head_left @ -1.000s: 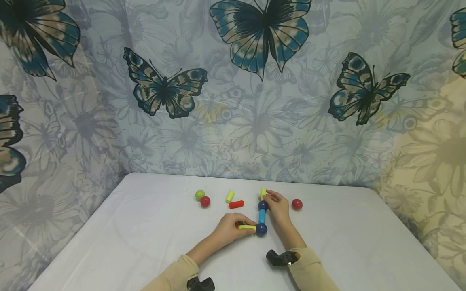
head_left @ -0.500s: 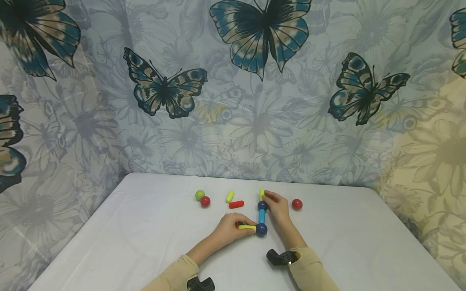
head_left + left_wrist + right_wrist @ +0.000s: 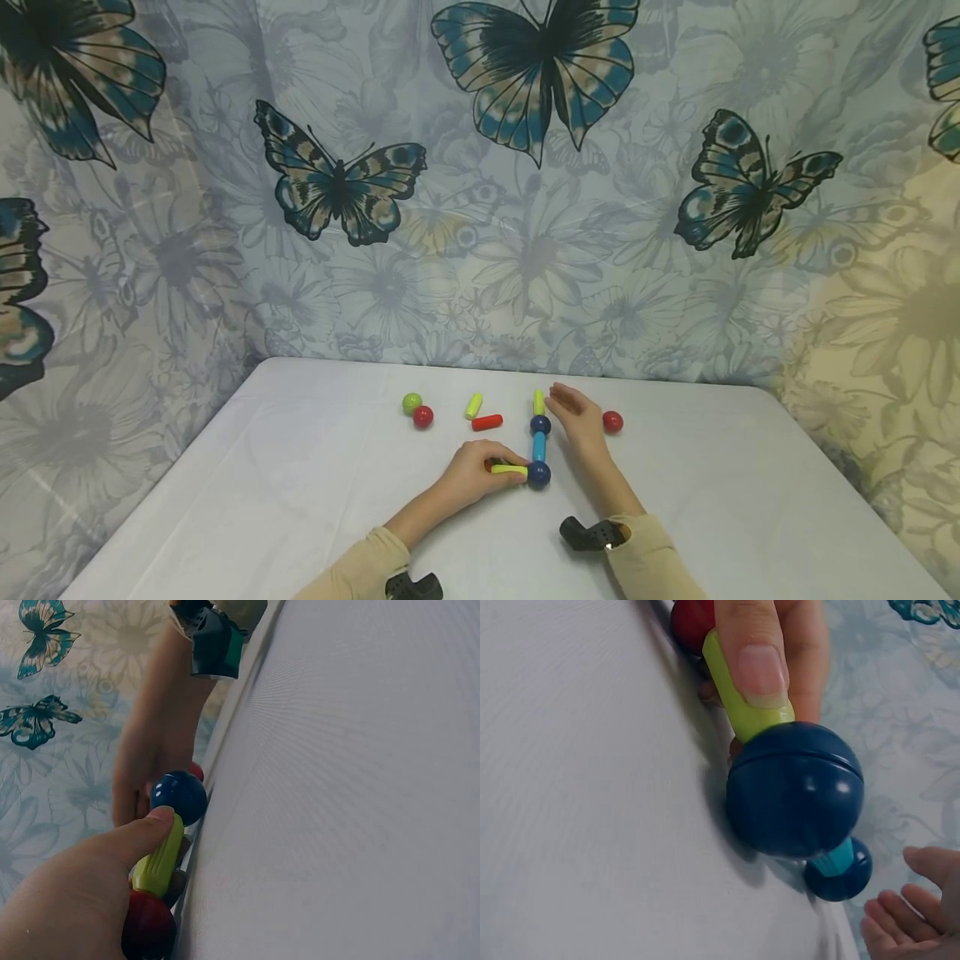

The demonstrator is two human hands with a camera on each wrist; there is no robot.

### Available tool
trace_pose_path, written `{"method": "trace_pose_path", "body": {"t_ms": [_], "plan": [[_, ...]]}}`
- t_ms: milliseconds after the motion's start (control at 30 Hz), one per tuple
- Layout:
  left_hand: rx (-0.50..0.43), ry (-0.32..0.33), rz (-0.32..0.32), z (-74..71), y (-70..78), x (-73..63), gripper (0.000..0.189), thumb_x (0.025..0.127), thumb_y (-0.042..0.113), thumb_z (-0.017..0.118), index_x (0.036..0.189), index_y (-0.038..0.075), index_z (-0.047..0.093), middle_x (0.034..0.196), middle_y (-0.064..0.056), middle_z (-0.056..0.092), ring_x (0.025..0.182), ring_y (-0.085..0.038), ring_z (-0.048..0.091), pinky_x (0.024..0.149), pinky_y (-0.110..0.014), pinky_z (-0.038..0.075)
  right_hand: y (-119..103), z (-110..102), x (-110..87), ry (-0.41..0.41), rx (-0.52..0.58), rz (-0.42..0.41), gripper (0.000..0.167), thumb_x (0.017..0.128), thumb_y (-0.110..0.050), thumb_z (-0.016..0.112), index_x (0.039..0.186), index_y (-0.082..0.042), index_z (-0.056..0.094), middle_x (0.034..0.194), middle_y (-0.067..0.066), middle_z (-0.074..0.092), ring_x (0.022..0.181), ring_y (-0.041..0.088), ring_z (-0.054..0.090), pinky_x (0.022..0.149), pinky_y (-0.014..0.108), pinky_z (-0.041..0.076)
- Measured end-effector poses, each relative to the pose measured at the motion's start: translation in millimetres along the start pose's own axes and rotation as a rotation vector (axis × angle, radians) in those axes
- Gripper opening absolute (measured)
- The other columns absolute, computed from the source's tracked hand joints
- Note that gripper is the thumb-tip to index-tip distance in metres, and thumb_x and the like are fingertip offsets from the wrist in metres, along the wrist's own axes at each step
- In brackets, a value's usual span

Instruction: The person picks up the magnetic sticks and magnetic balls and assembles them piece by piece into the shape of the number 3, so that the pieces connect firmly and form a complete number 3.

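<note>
Across table (image 3: 247,475), apparently six balls (image 3: 538,475).

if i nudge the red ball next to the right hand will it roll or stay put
The red ball would probably roll, since it looks round and sits on a flat table. The right hand close beside it might block it on that side. Its shiny surface suggests it could be slightly slippery to pinch.
</note>
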State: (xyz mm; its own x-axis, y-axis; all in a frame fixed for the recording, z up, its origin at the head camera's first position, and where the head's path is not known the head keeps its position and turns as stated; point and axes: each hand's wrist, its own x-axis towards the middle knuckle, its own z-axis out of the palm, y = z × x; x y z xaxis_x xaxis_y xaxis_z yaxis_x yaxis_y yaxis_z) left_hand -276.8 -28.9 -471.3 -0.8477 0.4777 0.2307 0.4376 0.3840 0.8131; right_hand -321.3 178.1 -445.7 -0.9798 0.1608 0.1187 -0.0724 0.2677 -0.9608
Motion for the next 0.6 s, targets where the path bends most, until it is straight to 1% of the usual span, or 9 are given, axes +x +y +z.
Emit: {"method": "trace_pose_path", "body": {"t_ms": [167,267,367,433,533,567,600], "plan": [[0.001,0.001,0.002,0.6,-0.5,-0.3,0.021,0.082,0.034,0.078,0.101,0.026,0.077,0.096,0.01,0.075,0.076,0.0,0.055,0.067,-0.016,0.044,-19.5,-12.9,-11.5,0.002,0.018,-0.104,0.042,0.095,-0.014,0.064,0.133,0.002,0.055,0.138,0.02,0.057,0.134,0.031,0.051,0.111,0.034,0.04],[0.004,0.002,-0.001,0.9,-0.7,-0.4,0.021,0.082,0.034,0.078,0.101,0.026,0.077,0.095,0.01,0.075,0.075,0.0,0.054,0.066,-0.016,0.044,-27.3,-22.4,-14.4,0.001,0.019,-0.131,0.042,0.095,-0.013,0.063,0.133,0.003,0.054,0.14,0.021,0.055,0.137,0.031,0.047,0.116,0.035,0.035],[0.002,0.0,-0.004,1.2,-1.0,-0.3,0.02,0.082,0.034,0.078,0.101,0.026,0.078,0.095,0.01,0.075,0.075,0.0,0.054,0.066,-0.016,0.044,-21.0,-31.2,-10.5,0.026,-0.011,-0.156,0.042,0.095,-0.016,0.063,0.133,0.001,0.055,0.141,0.018,0.055,0.139,0.029,0.044,0.119,0.036,0.031],[-0.002,0.0,-0.005,1.4,-1.3,0.2,0.021,0.082,0.034,0.078,0.101,0.026,0.078,0.095,0.01,0.075,0.075,0.0,0.054,0.066,-0.016,0.044,-13.4,-36.9,-7.0,0.048,-0.012,-0.165,0.043,0.094,-0.019,0.065,0.133,-0.002,0.056,0.141,0.016,0.056,0.14,0.026,0.043,0.12,0.035,0.029],[-0.005,0.0,-0.009,1.3,-1.6,0.5,0.02,0.081,0.033,0.078,0.1,0.026,0.078,0.096,0.01,0.075,0.075,0.0,0.054,0.066,-0.016,0.044,-8.5,-45.0,-5.8,0.073,-0.02,-0.162,0.044,0.094,-0.021,0.065,0.133,-0.004,0.056,0.141,0.014,0.056,0.141,0.024,0.042,0.121,0.031,0.028],[-0.006,0.0,-0.01,1.5,-1.9,0.7,0.02,0.081,0.033,0.078,0.1,0.026,0.078,0.096,0.01,0.075,0.075,0.0,0.054,0.066,-0.016,0.044,-7.5,-47.7,-5.7,0.082,-0.027,-0.156,0.044,0.094,-0.022,0.065,0.134,-0.005,0.056,0.142,0.013,0.056,0.142,0.023,0.042,0.12,0.026,0.028],[-0.004,0.0,-0.012,1.3,-1.8,0.5,0.02,0.081,0.034,0.078,0.1,0.026,0.078,0.096,0.01,0.075,0.075,-0.001,0.054,0.066,-0.016,0.044,-6.3,-50.2,-5.7,0.091,-0.034,-0.15,0.044,0.094,-0.023,0.065,0.134,-0.006,0.056,0.142,0.011,0.056,0.142,0.021,0.042,0.114,0.022,0.037]]}}
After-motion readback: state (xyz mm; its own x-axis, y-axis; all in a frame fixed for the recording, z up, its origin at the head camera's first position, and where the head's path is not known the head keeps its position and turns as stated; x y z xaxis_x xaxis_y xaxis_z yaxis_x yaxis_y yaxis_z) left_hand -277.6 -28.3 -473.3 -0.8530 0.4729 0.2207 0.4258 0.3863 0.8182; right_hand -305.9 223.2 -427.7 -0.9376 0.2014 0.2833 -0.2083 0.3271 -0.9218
